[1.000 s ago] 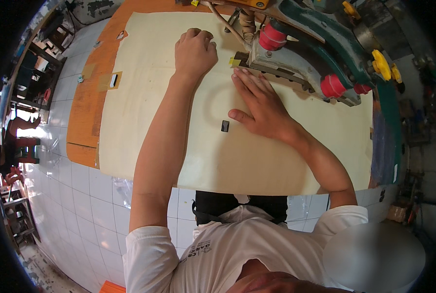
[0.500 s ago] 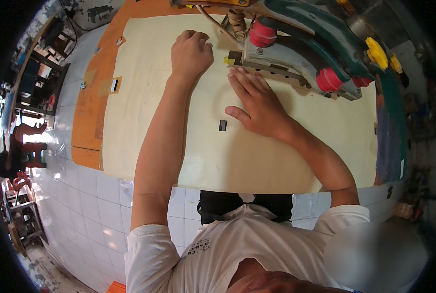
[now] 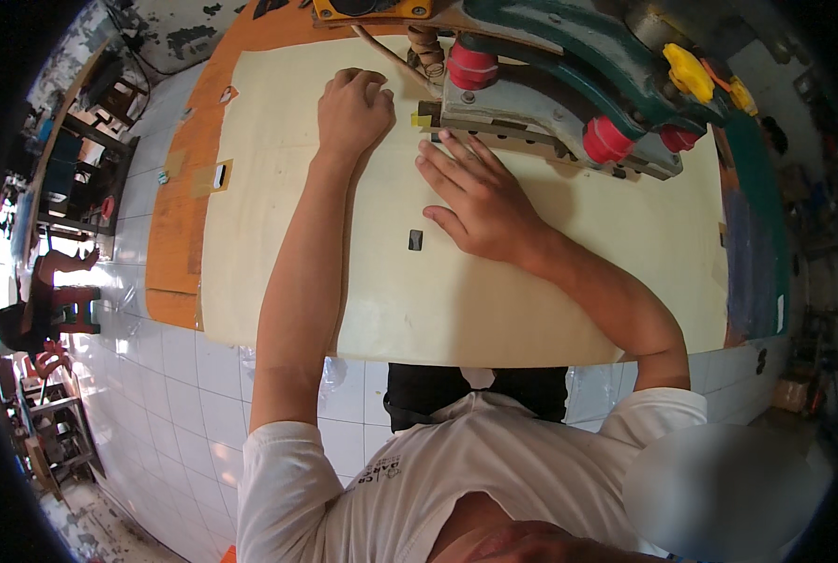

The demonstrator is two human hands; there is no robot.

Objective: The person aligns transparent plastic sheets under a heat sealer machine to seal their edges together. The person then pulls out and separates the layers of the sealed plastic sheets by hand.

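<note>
- White floor tiles surround an orange counter carrying a pale sheet, which lies flat under a green machine at the far edge.
- Left hand is curled into a loose fist, pressing the sheet just left of the machine; it holds nothing.
- Right hand lies flat, fingers spread, fingertips nearly touching the machine's base: they could get pinched if the sheet slides.
- Small dark slot lies near the right hand's thumb, on the side away from the machine; uneven pressure might skew the sheet.

bright daylight, soft shadows, fisheye-bent dark edges
</note>
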